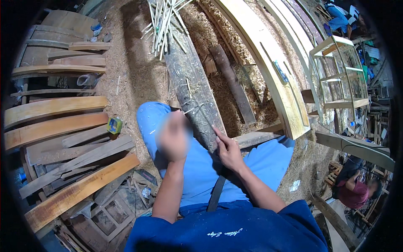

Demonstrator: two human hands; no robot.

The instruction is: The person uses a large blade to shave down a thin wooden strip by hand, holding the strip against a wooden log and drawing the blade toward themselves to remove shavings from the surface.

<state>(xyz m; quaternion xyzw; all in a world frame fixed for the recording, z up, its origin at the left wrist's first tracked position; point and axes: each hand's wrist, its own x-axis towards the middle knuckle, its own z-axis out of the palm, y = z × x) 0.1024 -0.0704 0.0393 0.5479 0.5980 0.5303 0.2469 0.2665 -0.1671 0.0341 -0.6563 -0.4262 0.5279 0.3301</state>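
Note:
My left hand [172,136], partly blurred, is closed over my left thigh. From its fingertips a thin pale wooden stick [189,111] points right, over a worn plank [191,80]. My right hand [228,152] is wrapped round a slim knife [204,114]; its narrow dark blade slants up and left until it meets the stick. A dark strip [216,193] runs from below the right hand to my waist; whether it belongs to the knife I cannot tell. Thin curled shavings lie on the plank. At the plank's far end lies a loose heap of similar pale sticks [166,25].
Curved wooden boards [54,110] are stacked at left, with a yellow-green tape measure [114,125] beside them. A long pale beam [268,54] carries a blue packet [280,72]. A wooden birdcage [340,75] stands at right. Two people are farther off at right, one in a maroon shirt [357,191].

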